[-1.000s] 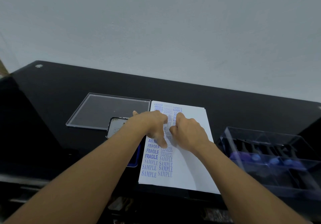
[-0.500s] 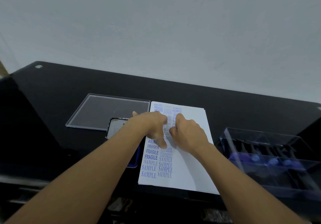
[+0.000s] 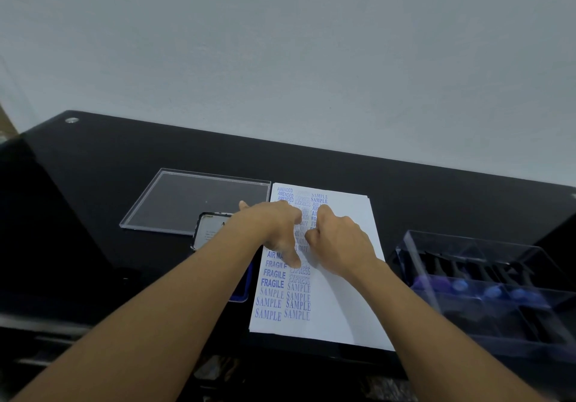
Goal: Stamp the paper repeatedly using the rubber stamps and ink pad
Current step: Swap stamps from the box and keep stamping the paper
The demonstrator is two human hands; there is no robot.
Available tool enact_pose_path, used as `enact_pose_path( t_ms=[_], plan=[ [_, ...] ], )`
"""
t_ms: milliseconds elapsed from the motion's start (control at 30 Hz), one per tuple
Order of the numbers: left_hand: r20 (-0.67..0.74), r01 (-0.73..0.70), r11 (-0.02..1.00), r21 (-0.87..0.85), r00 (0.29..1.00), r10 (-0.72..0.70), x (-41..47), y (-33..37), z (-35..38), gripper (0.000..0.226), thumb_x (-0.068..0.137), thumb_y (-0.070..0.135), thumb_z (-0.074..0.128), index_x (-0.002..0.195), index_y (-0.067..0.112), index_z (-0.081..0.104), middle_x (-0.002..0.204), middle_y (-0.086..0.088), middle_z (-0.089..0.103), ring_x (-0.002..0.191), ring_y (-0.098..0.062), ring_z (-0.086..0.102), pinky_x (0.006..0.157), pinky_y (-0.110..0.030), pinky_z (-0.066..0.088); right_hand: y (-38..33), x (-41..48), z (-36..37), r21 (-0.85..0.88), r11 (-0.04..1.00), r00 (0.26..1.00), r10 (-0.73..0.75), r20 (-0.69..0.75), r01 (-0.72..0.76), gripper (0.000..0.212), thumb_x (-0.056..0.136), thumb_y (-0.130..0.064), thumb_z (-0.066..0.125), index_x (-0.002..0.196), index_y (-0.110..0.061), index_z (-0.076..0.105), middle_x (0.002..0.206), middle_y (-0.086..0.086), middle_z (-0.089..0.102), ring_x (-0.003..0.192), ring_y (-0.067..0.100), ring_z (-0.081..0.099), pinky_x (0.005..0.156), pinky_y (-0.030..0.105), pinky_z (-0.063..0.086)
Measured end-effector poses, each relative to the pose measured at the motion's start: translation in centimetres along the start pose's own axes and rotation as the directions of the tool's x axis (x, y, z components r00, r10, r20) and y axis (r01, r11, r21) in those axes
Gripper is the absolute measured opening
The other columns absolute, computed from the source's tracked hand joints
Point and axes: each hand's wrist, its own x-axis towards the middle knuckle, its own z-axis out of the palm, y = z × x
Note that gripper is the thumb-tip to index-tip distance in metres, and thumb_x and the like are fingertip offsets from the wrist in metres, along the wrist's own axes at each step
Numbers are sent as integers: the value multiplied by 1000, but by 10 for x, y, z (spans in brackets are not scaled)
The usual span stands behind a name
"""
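Observation:
A white paper (image 3: 343, 302) lies on the black table, its left half covered with blue prints such as SAMPLE, FRAGILE and EXPRESS. Both hands meet over its middle. My left hand (image 3: 274, 227) reaches in from the left, thumb stretched onto the sheet and fingertips bent down on it. My right hand (image 3: 338, 239) is curled into a fist against the paper; the rubber stamp it grips is hidden under the fingers. The blue ink pad (image 3: 241, 286) lies open at the paper's left edge, mostly hidden by my left forearm, with its lid (image 3: 208, 230) raised behind.
A clear flat plastic lid (image 3: 187, 199) lies at the back left of the paper. On the right stands a clear box (image 3: 486, 280) holding several stamps with blue handles. The black table (image 3: 93, 183) ends just below the paper.

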Motion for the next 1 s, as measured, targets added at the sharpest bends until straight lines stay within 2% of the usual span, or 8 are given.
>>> enact_pose_path(
  t_ms=[267, 367, 533, 633, 767, 867, 1000],
  plan=[
    [3, 3, 1000, 1, 1000, -3, -1, 1, 0, 94, 72, 51, 85, 150, 26, 38, 153, 3, 40, 140, -31, 40, 113, -73, 12, 0, -4, 1, 17, 1000, 1000, -8, -9, 8, 12, 97, -24, 43, 92, -15, 37, 70, 1, 49, 59, 19, 44, 52, 33, 33],
    [1, 6, 1000, -7, 1000, -6, -1, 0, 0, 93, 72, 51, 85, 149, 26, 38, 153, 3, 40, 140, -30, 40, 113, -74, 11, -1, -5, -3, 15, 1000, 1000, -9, 24, 9, 11, 98, -24, 42, 94, -15, 36, 70, 0, 48, 58, 17, 43, 50, 31, 29],
    [-5, 8, 1000, -29, 1000, -9, -5, 1, 1, 92, 74, 47, 85, 150, 26, 37, 154, 3, 39, 142, -31, 37, 113, -74, 5, 4, 0, -12, 37, 999, 994, -1, 110, -4, 14, 98, -29, 42, 101, -15, 43, 88, 6, 60, 74, 24, 56, 61, 36, 43],
    [-17, -7, 1000, -23, 1000, 6, -6, -1, 3, 93, 76, 51, 82, 152, 28, 34, 158, 5, 35, 146, -28, 32, 113, -75, 0, 12, 2, -27, 146, 987, 998, 63, 17, -65, 16, 95, -31, 46, 89, -16, 46, 86, 5, 61, 71, 23, 55, 58, 35, 43],
    [-152, -49, 990, -133, 988, 29, -11, -5, 2, 77, 89, 49, 68, 154, 30, 31, 163, 9, 26, 150, -23, 24, 116, -70, -5, 24, 0, -51, 305, 949, 992, 103, -79, -74, 16, 94, -28, 48, 86, -13, 50, 85, 2, 61, 76, 22, 57, 62, 36, 45],
    [-273, -78, 985, -157, 962, 32, -15, -11, 0, 64, 98, 47, 56, 154, 30, 32, 163, 9, 25, 151, -20, 23, 120, -65, 0, 32, -4, -63, 421, 903, 982, 147, -117, -86, 14, 94, -25, 48, 93, -12, 53, 88, 2, 62, 76, 18, 55, 61, 32, 43],
    [-385, -91, 976, -197, 923, 9, -23, -24, 2, 54, 100, 43, 51, 150, 28, 38, 161, 8, 31, 149, -18, 26, 121, -63, 7, 38, -10, -70, 476, 875, 974, 177, -141, -90, 13, 95, -24, 48, 96, -11, 52, 92, 2, 61, 76, 16, 53, 61, 31, 42]
  ],
)
